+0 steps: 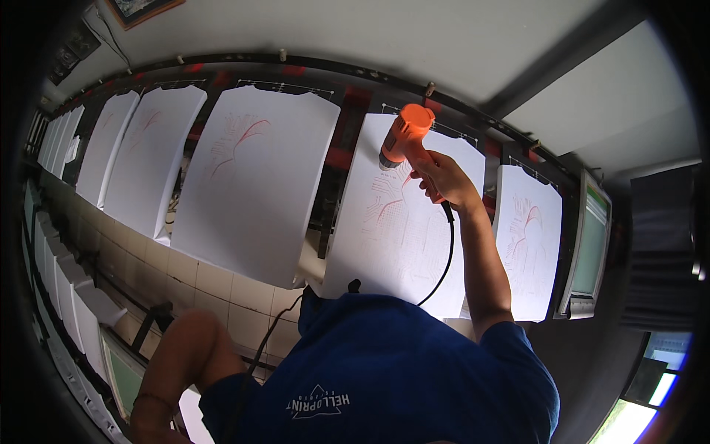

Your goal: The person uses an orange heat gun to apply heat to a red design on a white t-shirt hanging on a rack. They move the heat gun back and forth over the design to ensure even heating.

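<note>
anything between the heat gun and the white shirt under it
Nothing visible stands between the orange heat gun in the right hand and the white shirt; the cord hangs to the right of the nozzle, not in front of it.

The shirt (429, 348) at 6 o'clock is deep blue, with a white print (319, 403) of lettering and a triangle outline. Short sleeves, the right (521, 362) toward 4 o'clock, the left (231, 403) toward 7, leave both forearms bare.

A framed picture (139, 9) hangs on the pale wall (333, 31).
</note>
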`<state>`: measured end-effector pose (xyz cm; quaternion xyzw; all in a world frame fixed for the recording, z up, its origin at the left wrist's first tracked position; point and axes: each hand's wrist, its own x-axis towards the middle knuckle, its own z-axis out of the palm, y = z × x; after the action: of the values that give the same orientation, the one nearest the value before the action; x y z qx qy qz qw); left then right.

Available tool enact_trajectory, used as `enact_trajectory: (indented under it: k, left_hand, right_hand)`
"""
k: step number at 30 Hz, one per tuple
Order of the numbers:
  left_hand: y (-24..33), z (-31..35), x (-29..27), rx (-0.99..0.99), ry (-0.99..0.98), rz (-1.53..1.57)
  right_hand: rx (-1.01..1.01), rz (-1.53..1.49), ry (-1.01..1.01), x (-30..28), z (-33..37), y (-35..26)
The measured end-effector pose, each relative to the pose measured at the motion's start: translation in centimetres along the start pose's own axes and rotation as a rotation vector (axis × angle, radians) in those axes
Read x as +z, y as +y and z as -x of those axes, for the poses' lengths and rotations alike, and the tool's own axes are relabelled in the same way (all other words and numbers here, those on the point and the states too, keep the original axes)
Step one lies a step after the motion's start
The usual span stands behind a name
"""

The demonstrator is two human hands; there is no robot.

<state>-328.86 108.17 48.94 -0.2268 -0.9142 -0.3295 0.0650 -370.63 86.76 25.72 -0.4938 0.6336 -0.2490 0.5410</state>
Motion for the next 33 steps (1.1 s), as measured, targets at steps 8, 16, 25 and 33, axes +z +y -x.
enact_trajectory:
  k: [8,16,25,33]
  left_hand:
    - [-1.4,1.1,-1.7,0.046,0.032,0.099]
    - [-3.1,-0.1,-3.4,0.061,0.095,0.143]
    - [-2.7,2.6,-4.5,-0.061,-0.192,0.202]
    - [-2.2,6.2,-1.0,-0.004,0.185,-0.072]
  right_hand:
    - [-0.054,-0.02,0.102,1.2,-1.7,-0.5]
    - [-0.019,0.021,0.228,0.6,-0.6,-0.7]
    - [0.06,-0.024,0.191,-0.7,1.0,0.7]
    - [0.1,0.071,0.044,1.1,3.7,0.1]
